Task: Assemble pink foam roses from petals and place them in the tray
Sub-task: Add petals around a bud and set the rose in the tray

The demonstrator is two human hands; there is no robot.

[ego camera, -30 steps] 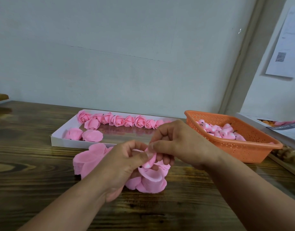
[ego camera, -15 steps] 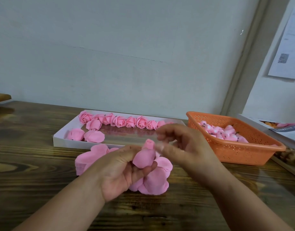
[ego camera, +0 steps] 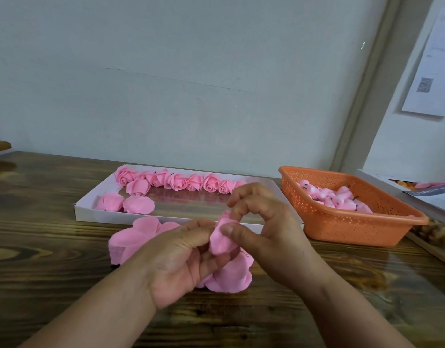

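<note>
Since half a second ago the right hand (ego camera: 271,222) has come in and its thumb now presses the raised petal onto the half-built rose (ego camera: 225,241), fingers curled above it; earlier it hovered just clear. Left hand (ego camera: 181,259) grips the rose from below, thumb and fingers curled round the wrapped core, loose outer petals hanging under the palm. Rose is held just above the wooden table (ego camera: 40,259), in front of the white tray (ego camera: 166,217). Petal stack (ego camera: 133,237) lies on the table just left of the left hand. Tray holds a back row of finished roses (ego camera: 176,182) plus three more at its left end. Orange basket (ego camera: 354,222) of pink buds (ego camera: 334,197) sits right of the tray.
</note>
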